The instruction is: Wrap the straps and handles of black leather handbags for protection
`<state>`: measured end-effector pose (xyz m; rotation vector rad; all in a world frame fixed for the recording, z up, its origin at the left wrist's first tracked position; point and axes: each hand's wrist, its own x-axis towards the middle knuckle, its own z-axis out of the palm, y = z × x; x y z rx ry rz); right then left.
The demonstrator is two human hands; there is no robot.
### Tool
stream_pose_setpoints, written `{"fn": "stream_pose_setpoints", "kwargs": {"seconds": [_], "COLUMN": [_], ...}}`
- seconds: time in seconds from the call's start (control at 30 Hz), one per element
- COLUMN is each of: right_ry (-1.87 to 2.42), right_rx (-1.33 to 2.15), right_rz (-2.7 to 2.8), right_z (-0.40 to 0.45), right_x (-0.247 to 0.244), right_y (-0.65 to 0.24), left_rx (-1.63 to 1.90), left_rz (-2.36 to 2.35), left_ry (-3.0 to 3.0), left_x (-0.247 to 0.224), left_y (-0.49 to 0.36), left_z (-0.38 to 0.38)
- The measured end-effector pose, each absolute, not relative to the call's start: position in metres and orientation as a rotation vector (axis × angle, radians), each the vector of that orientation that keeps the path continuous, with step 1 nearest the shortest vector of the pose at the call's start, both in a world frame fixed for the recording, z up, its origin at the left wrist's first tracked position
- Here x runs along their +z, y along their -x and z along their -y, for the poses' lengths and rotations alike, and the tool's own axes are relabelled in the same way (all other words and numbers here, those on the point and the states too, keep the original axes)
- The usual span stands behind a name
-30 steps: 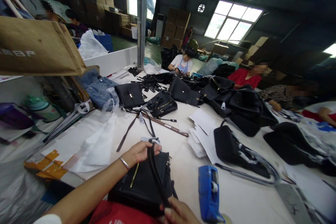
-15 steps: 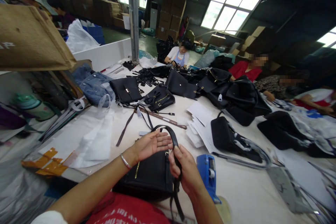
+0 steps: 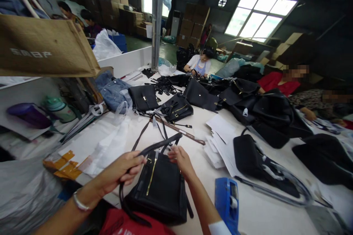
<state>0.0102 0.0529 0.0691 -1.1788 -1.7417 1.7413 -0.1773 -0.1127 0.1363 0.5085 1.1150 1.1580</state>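
Black bag on a white bench, at the near edge in front of the worker, with its gold zipper facing upward. The worker's left hand is closed around a black strap; from this grip one length extends above the bag toward the right, and another hangs in a loop beside the bag's lower left corner. The right hand is at the bag's upper edge, fingers bent and close together; whether they pinch anything cannot be told. A bracelet encircles the left wrist. To the right of the bag stands a blue tape dispenser, apart from it; beyond this are a loose stack of white sheets and a second black bag. A brown rod lies obliquely across the bench beyond the hands, just short of a small zippered bag. Farther left are a flap bag and a heap of denim. Co-workers sit along the far side, one in a red top.
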Motion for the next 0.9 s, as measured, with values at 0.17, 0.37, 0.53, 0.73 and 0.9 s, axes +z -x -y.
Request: {"fn": "stream_pose_setpoints", "kwargs": {"seconds": [0.17, 0.37, 0.53, 0.73, 0.9], "right_ry": [1.655, 1.523, 1.457, 1.67, 1.637], "right_rx": [1.281, 1.598, 1.586, 1.397, 0.691], "right_rz": [2.187, 1.769, 1.639, 1.853, 2.066], "right_z": [-0.034, -0.004, -0.015, -0.039, -0.053], "right_x": [-0.015, -0.067, -0.064, -0.068, -0.06], "right_y": [-0.084, -0.112, -0.14, -0.187, -0.187], "left_rx": [1.181, 1.05, 1.081, 1.048, 1.09], "left_rz": [-1.432, -1.489, -1.363, -1.546, -1.702], "left_ry": [-0.484, -0.278, -0.267, -0.317, -0.305], "left_x": [0.079, -0.009, -0.008, -0.027, -0.048], "left_y": [0.228, 0.177, 0.159, 0.18, 0.185], "left_z": [0.128, 0.118, 0.103, 0.097, 0.084]}}
